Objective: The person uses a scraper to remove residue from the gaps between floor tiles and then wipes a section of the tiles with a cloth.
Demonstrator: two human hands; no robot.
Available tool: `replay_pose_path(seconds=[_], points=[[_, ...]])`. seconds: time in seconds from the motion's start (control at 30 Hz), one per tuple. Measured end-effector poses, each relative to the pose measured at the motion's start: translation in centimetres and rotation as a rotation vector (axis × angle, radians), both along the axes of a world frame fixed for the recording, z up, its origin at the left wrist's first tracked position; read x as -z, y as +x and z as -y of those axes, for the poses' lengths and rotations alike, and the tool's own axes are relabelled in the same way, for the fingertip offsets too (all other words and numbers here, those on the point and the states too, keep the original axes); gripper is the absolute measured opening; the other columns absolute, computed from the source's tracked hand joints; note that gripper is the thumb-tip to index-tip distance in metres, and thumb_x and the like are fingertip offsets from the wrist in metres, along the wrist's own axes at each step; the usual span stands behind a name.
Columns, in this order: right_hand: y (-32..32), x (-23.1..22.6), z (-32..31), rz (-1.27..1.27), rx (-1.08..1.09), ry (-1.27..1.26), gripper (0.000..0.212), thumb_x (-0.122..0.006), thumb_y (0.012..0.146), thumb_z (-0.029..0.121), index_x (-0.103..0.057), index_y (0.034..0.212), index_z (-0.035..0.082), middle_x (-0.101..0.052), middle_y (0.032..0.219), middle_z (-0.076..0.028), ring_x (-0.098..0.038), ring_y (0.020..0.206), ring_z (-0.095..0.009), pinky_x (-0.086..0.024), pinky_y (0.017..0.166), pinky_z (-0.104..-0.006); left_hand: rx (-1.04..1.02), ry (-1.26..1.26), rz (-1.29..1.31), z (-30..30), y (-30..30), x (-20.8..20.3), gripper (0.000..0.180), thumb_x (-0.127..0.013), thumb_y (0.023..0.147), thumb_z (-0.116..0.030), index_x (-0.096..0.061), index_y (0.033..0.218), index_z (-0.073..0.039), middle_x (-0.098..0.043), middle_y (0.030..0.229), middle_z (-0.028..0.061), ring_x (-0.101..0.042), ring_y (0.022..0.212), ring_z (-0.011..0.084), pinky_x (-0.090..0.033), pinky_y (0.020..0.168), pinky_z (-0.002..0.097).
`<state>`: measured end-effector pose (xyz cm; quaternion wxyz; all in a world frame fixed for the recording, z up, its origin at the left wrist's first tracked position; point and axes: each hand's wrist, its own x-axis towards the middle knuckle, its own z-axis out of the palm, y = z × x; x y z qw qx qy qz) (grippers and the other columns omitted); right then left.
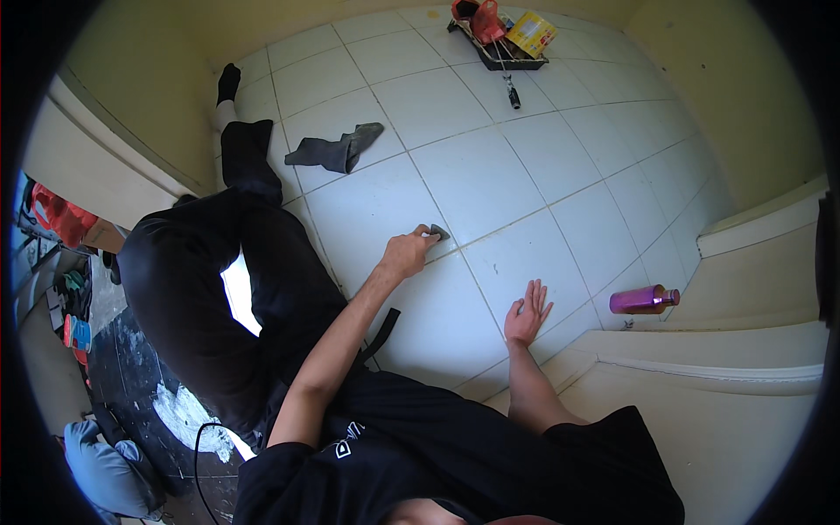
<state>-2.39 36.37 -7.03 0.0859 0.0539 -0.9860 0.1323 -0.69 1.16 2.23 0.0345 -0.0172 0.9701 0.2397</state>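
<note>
My left hand (pixel 408 254) is closed on a small dark grey, roughly triangular piece (pixel 439 232), pressed against the white tile floor (pixel 477 179) beside a grout line. Its exact kind is too small to make out. Flat on the tiles to the right lies my right hand (pixel 526 317), fingers stretched out, holding nothing. A crumpled dark grey cloth (pixel 337 150) rests on the floor beyond my left hand, near my outstretched leg. To the right of my right hand, a shiny purple bottle (pixel 639 300) lies on its side by the door frame.
A black tray (pixel 525 64) at the far wall holds a red bag (pixel 487 22) and a yellow box (pixel 532 33); a black-handled tool (pixel 513 93) sticks out. My bent legs in black trousers (pixel 188 289) occupy the left. Behind them are clutter and a white-stained dark floor (pixel 188 416).
</note>
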Motion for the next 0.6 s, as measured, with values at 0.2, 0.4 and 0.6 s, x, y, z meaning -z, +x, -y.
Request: replay_pose_path(seconds=[0.2, 0.4, 0.6], points=[[0.0, 0.0, 0.0, -0.009, -0.003, -0.006, 0.059, -0.050, 0.097, 0.016, -0.048, 0.155, 0.010, -0.039, 0.167, -0.004, -0.028, 0.157, -0.025, -0.012, 0.130, -0.0536, -0.062, 0.014, 0.040, 1.4, -0.1, -0.4, 0.049, -0.065, 0.084, -0.010, -0.070, 0.132, -0.015, -0.074, 0.114, 0.0165, -0.073, 0.098, 0.0370, -0.060, 0.082, 0.0490], [0.0, 0.0, 0.0, -0.007, 0.003, -0.005, 0.059, -0.050, 0.097, 0.016, -0.048, 0.155, 0.010, -0.039, 0.167, -0.004, -0.029, 0.157, -0.025, -0.012, 0.130, -0.0535, -0.186, -0.030, 0.204, 3.1, -0.3, -0.8, 0.032, -0.069, 0.089, -0.032, -0.078, 0.110, -0.009, -0.077, 0.099, 0.0179, -0.074, 0.096, 0.0374, -0.059, 0.083, 0.0493], [0.0, -0.1, 0.0, 0.000, -0.001, -0.006, 0.059, -0.049, 0.097, 0.016, -0.047, 0.156, 0.010, -0.038, 0.167, -0.004, -0.029, 0.157, -0.025, -0.011, 0.130, -0.0529, -0.294, -0.026, 0.281, 5.0, 0.0, -1.8, 0.041, -0.071, 0.090, -0.045, -0.079, 0.102, -0.006, -0.078, 0.101, 0.0193, -0.075, 0.096, 0.0366, -0.059, 0.084, 0.0487]])
